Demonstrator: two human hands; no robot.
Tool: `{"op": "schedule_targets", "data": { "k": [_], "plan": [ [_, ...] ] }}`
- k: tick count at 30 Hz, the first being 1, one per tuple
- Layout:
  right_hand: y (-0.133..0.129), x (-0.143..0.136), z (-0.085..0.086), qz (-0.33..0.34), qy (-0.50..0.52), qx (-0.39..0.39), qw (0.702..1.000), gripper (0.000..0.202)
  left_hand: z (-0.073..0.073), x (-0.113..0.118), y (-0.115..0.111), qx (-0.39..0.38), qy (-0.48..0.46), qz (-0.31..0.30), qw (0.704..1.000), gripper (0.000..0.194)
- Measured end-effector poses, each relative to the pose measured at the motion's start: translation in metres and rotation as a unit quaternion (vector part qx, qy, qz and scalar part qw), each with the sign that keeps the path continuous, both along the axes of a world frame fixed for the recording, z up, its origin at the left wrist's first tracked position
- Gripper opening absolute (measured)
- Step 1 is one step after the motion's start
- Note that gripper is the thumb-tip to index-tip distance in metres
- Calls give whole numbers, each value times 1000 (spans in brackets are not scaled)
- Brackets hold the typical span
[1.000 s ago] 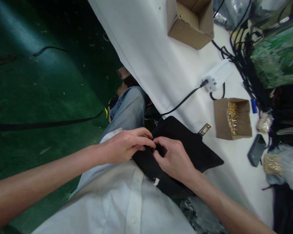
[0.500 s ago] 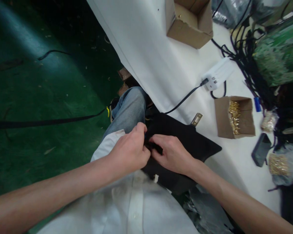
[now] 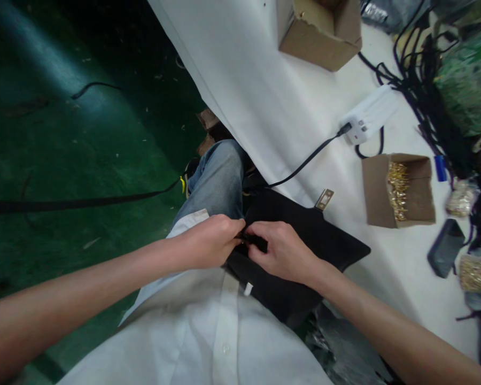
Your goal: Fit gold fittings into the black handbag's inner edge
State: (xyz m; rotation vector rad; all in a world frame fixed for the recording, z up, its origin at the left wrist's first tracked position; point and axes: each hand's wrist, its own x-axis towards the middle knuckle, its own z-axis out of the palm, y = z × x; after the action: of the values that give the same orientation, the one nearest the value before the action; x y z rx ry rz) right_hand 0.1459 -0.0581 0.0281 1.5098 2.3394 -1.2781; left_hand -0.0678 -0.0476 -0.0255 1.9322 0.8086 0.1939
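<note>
A flat black piece (image 3: 304, 208), which looks like a bag with a pointed flap, lies across my lap and the table edge. A gold-coloured metal plate (image 3: 324, 199) sticks out from its upper edge, and a small white tag (image 3: 248, 289) shows on its lower side. My left hand (image 3: 216, 240) is closed in a pinch at its left edge. Facing it, my right hand (image 3: 280, 251) rests on the black piece with thumb and fingertips curled together. Between the two sets of fingertips is something small and dark, too hidden to name.
On the white table (image 3: 256, 91) stand a cardboard box (image 3: 320, 45) and a smaller box (image 3: 379, 190) with gold-coloured metal pieces. A white power strip (image 3: 371, 115) has a black cord (image 3: 308, 158) plugged in. Black cords and plastic bags crowd the right. A dark strap (image 3: 84, 204) crosses the left side.
My left hand has turned and lowered slightly, its fist loosening into a pinch closer to the right fingertips. My right hand has barely moved. The camera view has shifted a little.
</note>
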Motion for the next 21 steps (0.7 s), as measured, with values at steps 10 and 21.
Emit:
{"op": "schedule_targets", "data": {
  "k": [10,21],
  "plan": [
    [-3,0,4,-39,-1,-24,999,13,1,6,3,-25,-30,10,999,15],
    [-3,-3,4,-62,-21,-26,998,9,-15,8,0,10,-81,-3,997,20]
  ]
}}
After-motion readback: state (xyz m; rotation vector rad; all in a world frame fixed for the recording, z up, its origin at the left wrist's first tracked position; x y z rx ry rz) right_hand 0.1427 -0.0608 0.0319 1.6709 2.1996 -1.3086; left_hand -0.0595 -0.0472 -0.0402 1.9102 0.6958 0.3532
